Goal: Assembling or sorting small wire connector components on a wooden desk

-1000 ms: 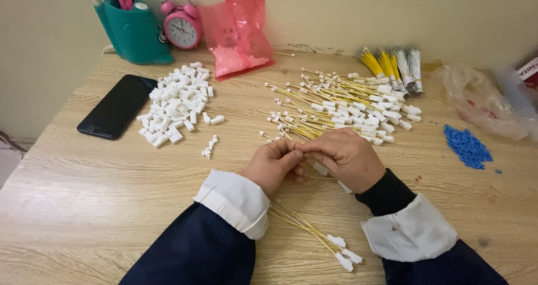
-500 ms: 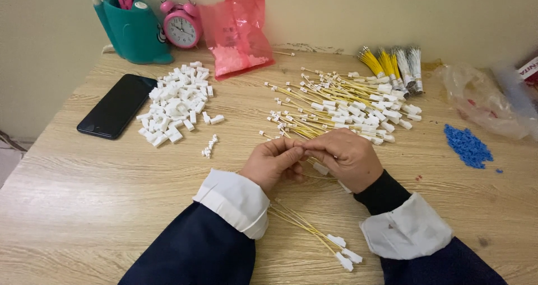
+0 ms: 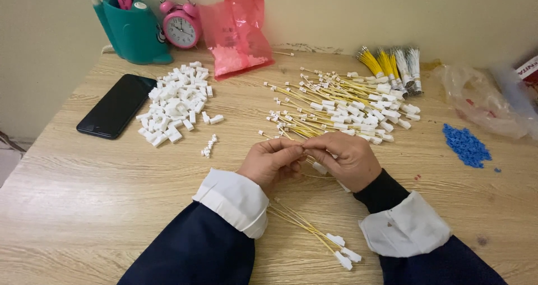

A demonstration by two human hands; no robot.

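My left hand (image 3: 272,163) and my right hand (image 3: 343,159) meet fingertip to fingertip over the wooden table (image 3: 84,206), pinching a thin yellow wire with a small white connector (image 3: 319,168) between them. Just beyond my fingers lies a spread of yellow wires with white connectors (image 3: 342,108). Between my forearms rests a small bundle of finished yellow wires (image 3: 314,234) ending in white plugs. A heap of loose white connectors (image 3: 175,101) lies to the left, with a few stray ones (image 3: 209,146) nearer my left hand.
A black phone (image 3: 116,105) lies at left. Along the wall stand a teal pen holder (image 3: 133,31), a pink alarm clock (image 3: 181,22) and a pink plastic bag (image 3: 235,35). Bundled wires (image 3: 392,63), a clear bag (image 3: 482,100) and blue pieces (image 3: 465,145) are at right.
Both hands stay together at the same spot; only the fingers shift slightly on the wire and connector.
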